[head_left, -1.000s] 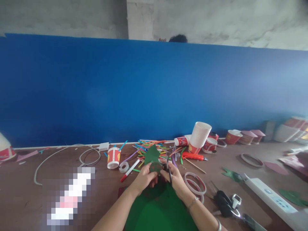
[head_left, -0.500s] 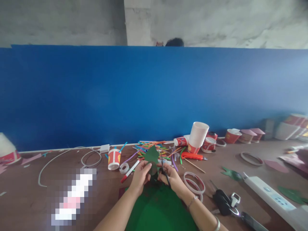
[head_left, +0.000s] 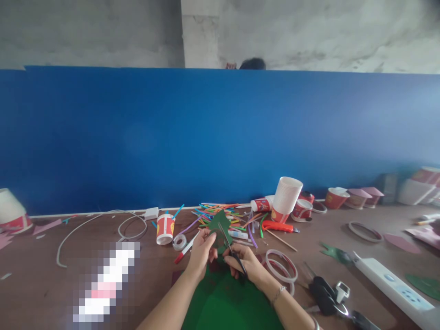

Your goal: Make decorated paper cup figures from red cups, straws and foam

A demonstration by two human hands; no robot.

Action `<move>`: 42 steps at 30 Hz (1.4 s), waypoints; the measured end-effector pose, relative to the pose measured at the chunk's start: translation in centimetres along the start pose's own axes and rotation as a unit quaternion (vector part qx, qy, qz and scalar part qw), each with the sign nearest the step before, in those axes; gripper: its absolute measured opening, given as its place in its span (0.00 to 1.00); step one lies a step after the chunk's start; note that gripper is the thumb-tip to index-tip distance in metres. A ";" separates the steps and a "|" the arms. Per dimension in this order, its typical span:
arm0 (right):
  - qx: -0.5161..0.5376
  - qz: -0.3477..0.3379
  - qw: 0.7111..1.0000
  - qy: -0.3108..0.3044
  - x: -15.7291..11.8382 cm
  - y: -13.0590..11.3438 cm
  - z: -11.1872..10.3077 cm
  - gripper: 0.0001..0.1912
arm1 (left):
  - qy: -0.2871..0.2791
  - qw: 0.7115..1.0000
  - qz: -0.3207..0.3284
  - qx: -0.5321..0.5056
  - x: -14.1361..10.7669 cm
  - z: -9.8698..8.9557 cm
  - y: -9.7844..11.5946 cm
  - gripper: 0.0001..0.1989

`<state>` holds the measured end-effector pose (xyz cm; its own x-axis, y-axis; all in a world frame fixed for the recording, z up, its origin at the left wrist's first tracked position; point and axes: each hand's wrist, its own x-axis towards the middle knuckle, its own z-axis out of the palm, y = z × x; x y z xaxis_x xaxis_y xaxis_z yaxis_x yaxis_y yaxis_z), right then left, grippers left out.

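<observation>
Between thumb and fingers, my left hand (head_left: 202,251) pinches a dark green paper piece (head_left: 219,221) with a pointed top. My right hand (head_left: 245,261) is closed around the handles of black-handled scissors (head_left: 228,240). The scissors' blades point up and to the left and lie across the face of the green piece; whether they are cutting into it I cannot tell. Below both hands a larger green sheet (head_left: 227,302) spreads toward the front edge. Just beyond my fingers lies a heap of coloured strips (head_left: 213,213), and a red-and-white marker (head_left: 185,250) rests left of my left hand.
A stack of paper cups (head_left: 287,197) stands behind my right hand, with an orange utility knife (head_left: 278,226) before it. Tape rolls (head_left: 282,266), keys (head_left: 321,293) and a white power strip (head_left: 388,284) lie to the right. A blue partition (head_left: 206,137) borders the table's back.
The scissors have swung from the right side of the green piece onto its face, blades now plainly visible. My right hand has turned with them; my left hand keeps its pinch.
</observation>
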<state>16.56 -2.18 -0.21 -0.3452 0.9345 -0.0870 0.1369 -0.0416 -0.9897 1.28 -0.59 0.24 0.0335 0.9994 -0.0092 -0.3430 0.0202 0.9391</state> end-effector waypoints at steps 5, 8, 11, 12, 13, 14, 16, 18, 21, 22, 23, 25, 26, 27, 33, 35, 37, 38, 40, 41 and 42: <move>0.005 -0.011 1.000 -0.006 0.0 0.0 0.0 0.19 | -0.002 1.000 -0.004 0.011 0.0 0.0 0.0 0.16; 0.010 -0.015 1.000 -0.009 0.0 0.1 -0.1 0.19 | -0.002 1.000 -0.009 0.013 0.1 0.0 0.0 0.16; 0.013 -0.016 1.000 -0.013 0.0 0.3 -0.1 0.20 | 0.001 1.000 -0.011 0.016 0.1 0.0 0.0 0.16; 0.014 -0.016 1.000 -0.013 0.1 0.3 -0.1 0.20 | 0.002 1.000 -0.011 0.018 0.0 0.0 0.0 0.16; 0.014 -0.016 1.000 -0.012 0.1 0.3 -0.2 0.20 | 0.003 1.000 -0.011 0.020 0.0 0.1 0.1 0.16; 0.015 -0.017 1.000 -0.012 0.1 0.3 -0.2 0.20 | 0.005 1.000 -0.011 0.021 0.0 0.1 0.1 0.17; 0.013 -0.017 1.000 -0.012 0.1 0.3 -0.2 0.20 | 0.009 1.000 -0.011 0.021 0.0 0.1 0.1 0.17; 0.010 -0.017 1.000 -0.011 0.1 0.3 -0.2 0.20 | 0.009 1.000 -0.013 0.020 0.0 0.0 0.0 0.18; 0.007 -0.016 1.000 -0.007 0.0 0.3 -0.2 0.20 | 0.004 1.000 -0.012 0.017 0.0 0.0 0.0 0.18; 0.008 -0.016 1.000 -0.006 0.0 0.3 -0.2 0.20 | 0.002 1.000 -0.012 0.017 0.0 0.0 0.0 0.19; 0.009 -0.015 1.000 -0.005 0.0 0.2 -0.2 0.20 | 0.002 1.000 -0.012 0.017 0.0 0.0 0.0 0.19; 0.011 -0.011 1.000 -0.003 -0.1 0.1 -0.1 0.20 | 0.003 1.000 -0.013 0.017 0.0 0.1 0.0 0.19; 0.012 -0.010 1.000 -0.003 -0.1 0.1 -0.1 0.21 | 0.004 1.000 -0.014 0.015 -0.1 0.1 0.1 0.19; 0.013 -0.009 1.000 -0.003 -0.1 0.0 -0.1 0.21 | 0.004 1.000 -0.015 0.013 -0.1 0.1 0.1 0.19; 0.009 -0.009 1.000 -0.003 -0.1 0.1 -0.2 0.21 | 0.001 1.000 -0.011 0.015 -0.1 0.2 0.0 0.18; 0.006 -0.007 1.000 -0.003 0.0 0.2 -0.2 0.20 | 0.001 1.000 -0.010 0.016 -0.1 0.1 0.0 0.18; 0.004 -0.005 1.000 -0.006 0.0 0.3 -0.3 0.20 | -0.001 1.000 -0.011 0.016 -0.1 0.1 0.0 0.18; 0.002 -0.004 1.000 -0.007 0.0 0.3 -0.3 0.20 | -0.002 1.000 -0.012 0.016 -0.1 0.1 0.0 0.18; -0.004 -0.006 1.000 -0.008 0.0 0.2 -0.3 0.20 | -0.002 1.000 -0.012 0.015 -0.1 0.1 0.1 0.18; -0.006 -0.008 1.000 -0.010 0.0 0.1 -0.3 0.20 | -0.003 1.000 -0.012 0.015 -0.1 0.1 0.1 0.18; -0.008 -0.010 1.000 -0.010 -0.1 0.0 -0.3 0.19 | -0.003 1.000 -0.012 0.015 -0.1 0.1 0.1 0.17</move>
<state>16.87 -2.14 -0.20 -0.3668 0.9277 -0.0693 0.1447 -0.0167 -0.9893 1.35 -0.71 0.41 0.0470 0.9985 -0.0296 -0.3146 0.0429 0.9482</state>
